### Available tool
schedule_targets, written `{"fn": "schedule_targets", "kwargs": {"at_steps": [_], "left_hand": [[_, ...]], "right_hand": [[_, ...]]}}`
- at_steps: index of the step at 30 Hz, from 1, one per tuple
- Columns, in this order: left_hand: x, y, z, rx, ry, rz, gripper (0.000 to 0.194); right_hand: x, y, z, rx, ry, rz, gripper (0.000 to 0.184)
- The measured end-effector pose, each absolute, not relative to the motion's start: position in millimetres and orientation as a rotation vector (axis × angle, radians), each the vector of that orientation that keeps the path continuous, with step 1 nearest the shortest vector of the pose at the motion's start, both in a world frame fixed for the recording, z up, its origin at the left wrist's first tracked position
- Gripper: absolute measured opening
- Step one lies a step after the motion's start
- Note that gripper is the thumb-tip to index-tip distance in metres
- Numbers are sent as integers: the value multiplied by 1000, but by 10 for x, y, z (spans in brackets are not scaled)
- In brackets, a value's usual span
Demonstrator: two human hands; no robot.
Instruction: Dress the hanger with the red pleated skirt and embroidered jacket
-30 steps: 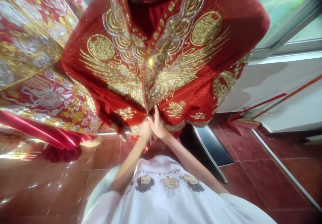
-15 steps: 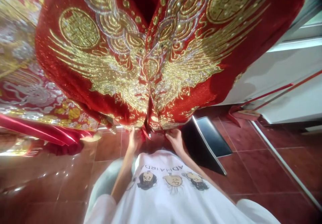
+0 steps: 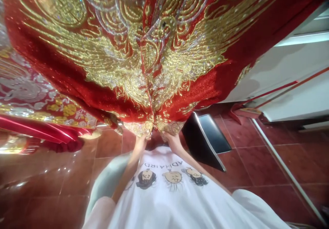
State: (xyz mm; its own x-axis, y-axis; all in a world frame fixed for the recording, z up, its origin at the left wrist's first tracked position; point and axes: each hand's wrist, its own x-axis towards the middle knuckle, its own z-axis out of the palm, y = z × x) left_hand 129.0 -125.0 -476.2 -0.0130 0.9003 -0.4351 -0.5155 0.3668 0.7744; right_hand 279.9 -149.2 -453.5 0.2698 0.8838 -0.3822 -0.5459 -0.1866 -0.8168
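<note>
A red jacket (image 3: pixel 205 85) with heavy gold and silver embroidery fills the upper part of the head view, its two front edges meeting down the middle. At the bottom hem, my left hand (image 3: pixel 143 138) grips the left front corner, thumb on top of the gold trim. My right hand (image 3: pixel 167 136) pinches the right front corner in the same way, a short gap away. Both corners are drawn toward me and nearly touch. The fingers under the fabric are hidden.
Another embroidered garment (image 3: pixel 33 92) hangs at the left above glossy pink-red cloth (image 3: pixel 51 133). A black chair (image 3: pixel 203 140) stands right of my hands. Farther right are a red-handled dustpan (image 3: pixel 244 112) and a pale wall (image 3: pixel 290 78). Red tiles (image 3: pixel 259 153) cover the floor.
Both hands have pulled the hem corners toward me and closer together, so the gold trim now shows flat. The front opening has narrowed, and the jacket appears larger and nearer.
</note>
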Motion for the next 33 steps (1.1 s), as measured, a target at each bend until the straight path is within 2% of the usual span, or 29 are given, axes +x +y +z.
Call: {"fn": "schedule_targets", "kwargs": {"at_steps": [3, 8, 24, 33], "left_hand": [[1425, -1297, -4688, 448, 1073, 1203, 47], [1547, -1329, -4551, 448, 1070, 1170, 54], [1554, -1327, -4615, 595, 1177, 1048, 13], [1475, -1401, -4572, 644, 1209, 989, 20]], "right_hand": [[2768, -1478, -4463, -1182, -389, 1297, 36], [2741, -1460, -4338, -1178, -392, 1318, 41], [2700, -1431, -4171, -1047, -242, 1457, 47], [2662, -1463, -4087, -1084, -177, 1493, 50]]}}
